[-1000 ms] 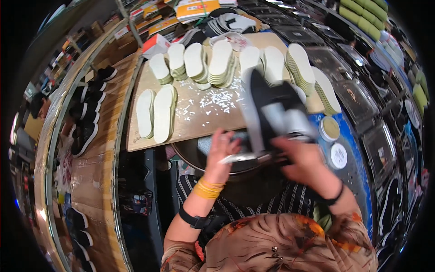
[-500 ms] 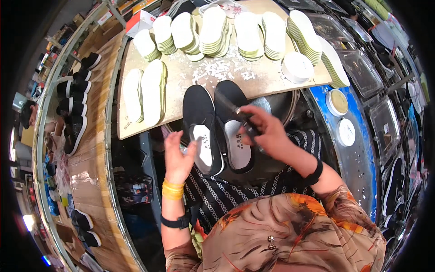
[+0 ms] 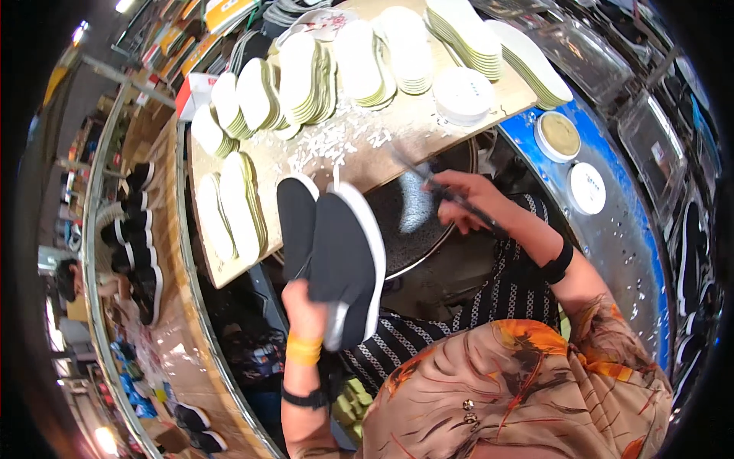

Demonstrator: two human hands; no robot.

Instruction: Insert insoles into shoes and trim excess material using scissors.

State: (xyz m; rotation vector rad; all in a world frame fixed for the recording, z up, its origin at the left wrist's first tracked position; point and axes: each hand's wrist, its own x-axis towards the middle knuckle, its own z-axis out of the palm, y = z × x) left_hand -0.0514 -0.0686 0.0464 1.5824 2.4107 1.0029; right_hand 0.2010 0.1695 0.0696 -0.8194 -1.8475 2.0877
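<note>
Holds two shoes [image 3: 336, 252] lengthwise ahead, toes-first toward the table [image 3: 367, 169], in clamped fingers of the left hand [image 3: 305, 307]; grips a tool [image 3: 436, 187] in clamped fingers of the right hand [image 3: 475, 200].

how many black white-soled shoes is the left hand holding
2. In the left hand, one black shoe is on the left; a second black shoe is on the right, partly overlapping it. No third shows there.

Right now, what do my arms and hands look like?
Your left hand is gloveless, with yellow wrist bands and a black strap nearer the elbow. Your right hand is gloveless, with a black wristband. The tan right sleeve has orange and dark markings.
</note>
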